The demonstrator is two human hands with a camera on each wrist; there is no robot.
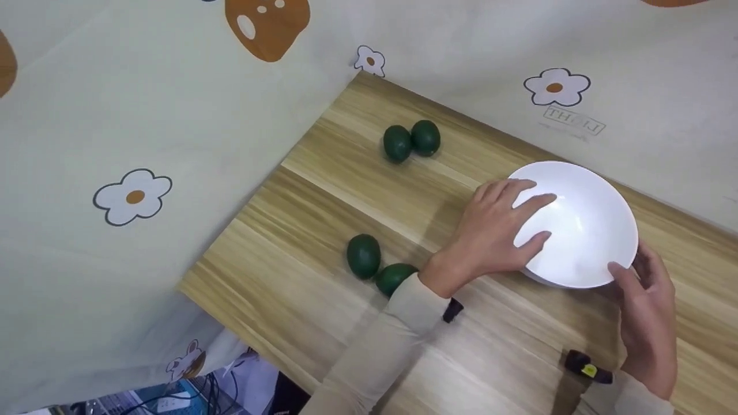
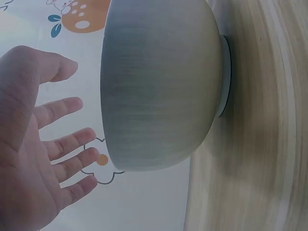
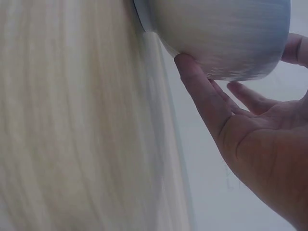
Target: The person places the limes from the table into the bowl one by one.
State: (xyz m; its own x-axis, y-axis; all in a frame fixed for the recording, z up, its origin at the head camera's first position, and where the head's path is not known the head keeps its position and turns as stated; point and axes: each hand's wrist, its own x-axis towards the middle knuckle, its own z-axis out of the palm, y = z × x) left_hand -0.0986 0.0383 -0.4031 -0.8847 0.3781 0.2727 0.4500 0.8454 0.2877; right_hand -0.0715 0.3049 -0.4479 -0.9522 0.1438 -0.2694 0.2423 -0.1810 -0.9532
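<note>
A white bowl (image 1: 582,225), its mouth facing up, is at the right of the table in the head view. My right hand (image 1: 648,305) grips its near right side, with the thumb at the rim and fingers on the outer wall (image 3: 226,33). Over the bowl's left side is my left hand (image 1: 496,230), fingers spread; in the left wrist view this hand (image 2: 43,149) is apart from the bowl's wall (image 2: 159,86). Whether the bowl's foot (image 2: 224,77) touches the table cannot be told. The bowl's inside is partly hidden by my left hand.
Two dark green, egg-shaped fruits (image 1: 397,143) lie together toward the back of the wooden table (image 1: 323,202). Another dark green fruit (image 1: 364,256) and a similar fruit (image 1: 395,278) lie beside my left forearm. A patterned cloth (image 1: 634,150) borders the table's back and left.
</note>
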